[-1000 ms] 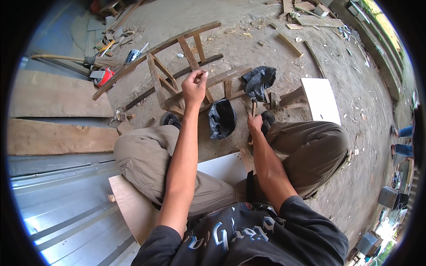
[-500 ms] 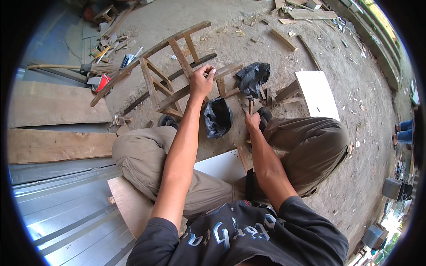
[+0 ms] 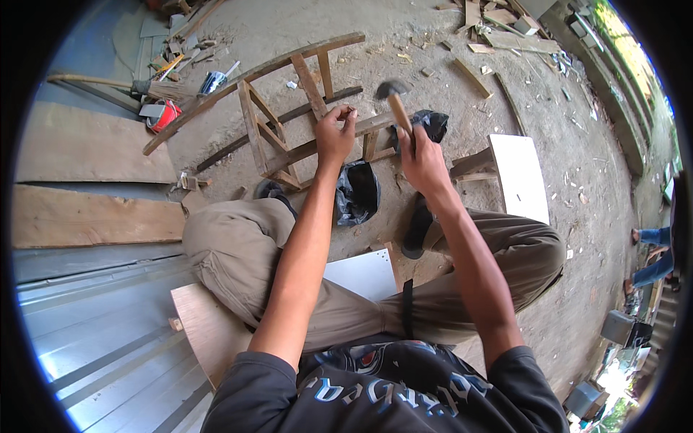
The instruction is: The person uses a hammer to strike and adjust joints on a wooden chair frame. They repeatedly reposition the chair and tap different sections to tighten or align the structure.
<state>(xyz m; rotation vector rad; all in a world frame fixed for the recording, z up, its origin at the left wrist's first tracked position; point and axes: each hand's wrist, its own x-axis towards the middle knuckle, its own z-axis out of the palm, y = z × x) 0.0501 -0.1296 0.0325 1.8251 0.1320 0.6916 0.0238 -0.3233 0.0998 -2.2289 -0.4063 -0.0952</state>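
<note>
My right hand (image 3: pixel 426 164) grips the wooden handle of a hammer (image 3: pixel 401 115), whose dark head is raised and blurred by motion. My left hand (image 3: pixel 336 135) is closed in a pinch over a rail of the wooden frame (image 3: pixel 309 88). What its fingertips hold is too small to make out. The frame is made of brown bars joined by crosspieces and lies tilted on the ground in front of me. One black plastic bag (image 3: pixel 356 193) sits open below the rail, between my feet. Another black bag (image 3: pixel 432 124) lies beyond my right hand.
A stool with a white top (image 3: pixel 520 177) stands tipped at the right. At the left lie wooden boards (image 3: pixel 94 216), a broom (image 3: pixel 162 90) and a red container (image 3: pixel 164 115). Wood scraps (image 3: pixel 516 40) litter the far ground. Another person's legs (image 3: pixel 653 252) show at the right edge.
My right hand has lifted the hammer up and away from me, from beside my right foot to near the rail. My left hand keeps its pinch at the rail.
</note>
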